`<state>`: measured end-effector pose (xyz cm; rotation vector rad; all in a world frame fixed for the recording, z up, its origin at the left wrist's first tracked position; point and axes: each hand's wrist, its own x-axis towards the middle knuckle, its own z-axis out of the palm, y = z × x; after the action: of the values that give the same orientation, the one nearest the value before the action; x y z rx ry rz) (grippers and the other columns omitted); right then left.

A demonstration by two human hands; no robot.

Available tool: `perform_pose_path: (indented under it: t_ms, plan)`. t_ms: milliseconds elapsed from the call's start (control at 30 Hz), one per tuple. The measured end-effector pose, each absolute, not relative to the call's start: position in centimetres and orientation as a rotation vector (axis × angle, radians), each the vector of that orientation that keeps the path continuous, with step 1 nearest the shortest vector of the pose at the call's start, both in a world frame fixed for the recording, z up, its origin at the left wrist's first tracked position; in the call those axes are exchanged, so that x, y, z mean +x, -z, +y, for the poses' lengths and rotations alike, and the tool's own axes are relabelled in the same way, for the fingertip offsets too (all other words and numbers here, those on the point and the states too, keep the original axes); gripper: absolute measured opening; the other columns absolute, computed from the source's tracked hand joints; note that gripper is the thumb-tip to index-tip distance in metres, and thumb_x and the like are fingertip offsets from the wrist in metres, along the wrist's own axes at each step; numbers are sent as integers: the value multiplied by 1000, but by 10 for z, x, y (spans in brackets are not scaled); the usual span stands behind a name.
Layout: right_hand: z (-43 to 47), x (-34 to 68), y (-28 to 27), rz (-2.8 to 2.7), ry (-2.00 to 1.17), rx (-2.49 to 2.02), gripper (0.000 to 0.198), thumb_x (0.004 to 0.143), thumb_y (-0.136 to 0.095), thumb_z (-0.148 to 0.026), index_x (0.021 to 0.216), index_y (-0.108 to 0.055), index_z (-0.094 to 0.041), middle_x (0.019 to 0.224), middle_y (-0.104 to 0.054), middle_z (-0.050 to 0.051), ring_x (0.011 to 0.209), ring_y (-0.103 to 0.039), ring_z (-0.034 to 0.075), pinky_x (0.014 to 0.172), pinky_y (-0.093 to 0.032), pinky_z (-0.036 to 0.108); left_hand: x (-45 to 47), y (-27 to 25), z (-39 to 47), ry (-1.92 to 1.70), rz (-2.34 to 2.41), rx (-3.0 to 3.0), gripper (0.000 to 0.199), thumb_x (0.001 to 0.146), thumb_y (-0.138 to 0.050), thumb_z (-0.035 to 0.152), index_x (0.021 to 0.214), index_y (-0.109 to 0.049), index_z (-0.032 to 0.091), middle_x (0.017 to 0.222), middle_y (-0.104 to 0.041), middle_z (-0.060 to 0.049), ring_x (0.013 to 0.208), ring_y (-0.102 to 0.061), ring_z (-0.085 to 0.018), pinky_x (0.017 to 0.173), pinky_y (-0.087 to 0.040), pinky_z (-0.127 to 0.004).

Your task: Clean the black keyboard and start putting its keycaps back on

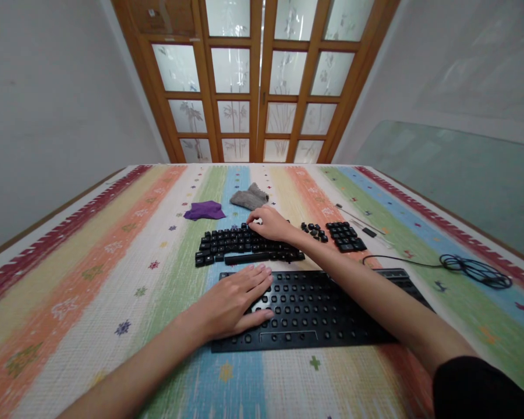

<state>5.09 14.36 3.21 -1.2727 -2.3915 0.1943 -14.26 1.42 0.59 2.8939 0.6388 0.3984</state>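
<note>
Black sleeve fabric (475,387) is filling the lower right corner, and the right forearm (367,285) is slanting from it above the keyboard base (305,302), hiding part of the far edge. The base is lying lengthwise on the striped tablecloth (166,256), which is spreading broadly leftward to the table's left edge (70,211). Between the base and the rows of detached keycaps (227,240), only a narrow strip is showing. The left hand (236,299) is lying palm down on the base's left end, released, fingers extended. The right hand (267,223) is bending over the far side of the keycaps, fingers curling toward the thumb; whether they are grasping one, I cannot tell. Rightward, a number-pad block (344,237) is sitting well short of the coiled cable (475,272). Purple cloth (204,210) and grey cloth (248,197) are lying just beyond the keycaps.
</note>
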Motion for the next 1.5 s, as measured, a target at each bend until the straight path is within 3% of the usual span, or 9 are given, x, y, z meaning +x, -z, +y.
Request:
perform_pose_path:
  t_ms: [300,733,900,1133,1233,1500]
  plan:
    - [163,31,-25,-2396,-189,-1391,19,82,-60,-12,87,-78,-13,93,-77,10,91,-64,24,87,-44,34,-141,-10,13,-401,634,2800,55,102,-43,51,145,-46,17,150,-48,-13,142,-41,-25,118,-35,-44]
    - [169,25,-24,-2407,-202,-1440,18,81,-61,-7,90,-75,-15,93,-76,8,91,-65,22,82,-45,29,-139,-8,14,-369,671,2809,55,102,-44,51,142,-49,13,149,-48,-14,142,-42,-26,119,-34,-45]
    - [161,29,-34,-2398,-184,-1394,20,84,-57,-6,97,-70,-14,95,-74,9,95,-62,23,83,-44,30,-139,-7,14,-383,670,2836,54,102,-44,51,142,-49,14,150,-48,-13,142,-42,-26,120,-33,-45]
    - [126,51,-54,-2407,-228,-1280,13,85,-60,-9,93,-68,-14,91,-73,8,90,-61,21,83,-44,32,-139,-9,15,-411,640,2852,51,103,-43,47,140,-51,14,146,-53,-14,138,-46,-26,117,-37,-44]
    - [104,65,-57,-2404,-306,-1218,11,85,-60,-10,88,-68,-16,87,-72,5,84,-62,17,80,-45,30,-139,-8,14,-419,657,2872,51,103,-40,48,139,-51,14,145,-54,-14,138,-47,-26,115,-39,-44]
    - [44,108,-48,-2151,-987,-1149,9,89,-61,-25,89,-65,-17,83,-69,3,72,-60,14,67,-47,28,-138,-6,12,-424,673,2985,53,103,-42,48,138,-52,10,148,-50,-16,140,-44,-27,117,-37,-44]
